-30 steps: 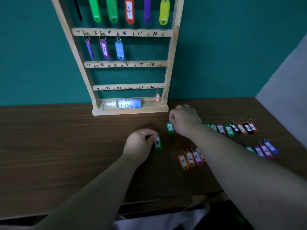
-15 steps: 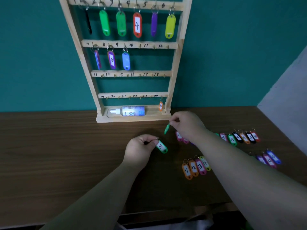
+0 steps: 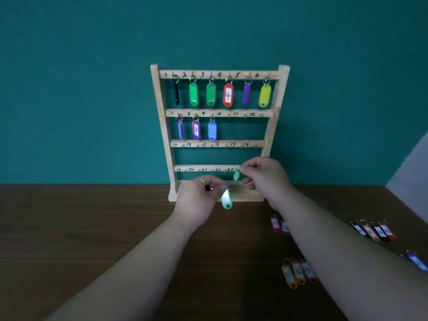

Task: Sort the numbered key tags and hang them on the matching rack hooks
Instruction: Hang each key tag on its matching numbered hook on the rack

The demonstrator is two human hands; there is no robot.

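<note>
While both forearms stretch forward over the table (image 3: 92, 228), the left hand (image 3: 199, 198) has its grip pinched on the ring of a green tag (image 3: 226, 199) hanging before the base of the rack (image 3: 279, 93); the right hand (image 3: 266, 176), slightly higher, pinches a smaller green tag (image 3: 236, 176) at the lowest rail.

Wall (image 3: 92, 89) is showing teal; table (image 3: 69, 228) is showing dark brown grain. Rack (image 3: 276, 126) is showing pale wood with black numbers. Top row is running: black tag (image 3: 177, 95), green tag (image 3: 193, 95), second green tag (image 3: 211, 95), red tag (image 3: 228, 95) with white label, purple tag (image 3: 247, 95), yellow-green tag (image 3: 265, 96). Row below is carrying blue-purple tag (image 3: 180, 129), violet tag (image 3: 196, 130) with white label, blue tag (image 3: 212, 130). Left hand (image 3: 199, 200) is pinching a pale green tag (image 3: 226, 199), right hand (image 3: 266, 179) a deeper green tag (image 3: 236, 176). Orange tags (image 3: 288, 274) and pink tags (image 3: 275, 224) are lying white-labelled.
</note>
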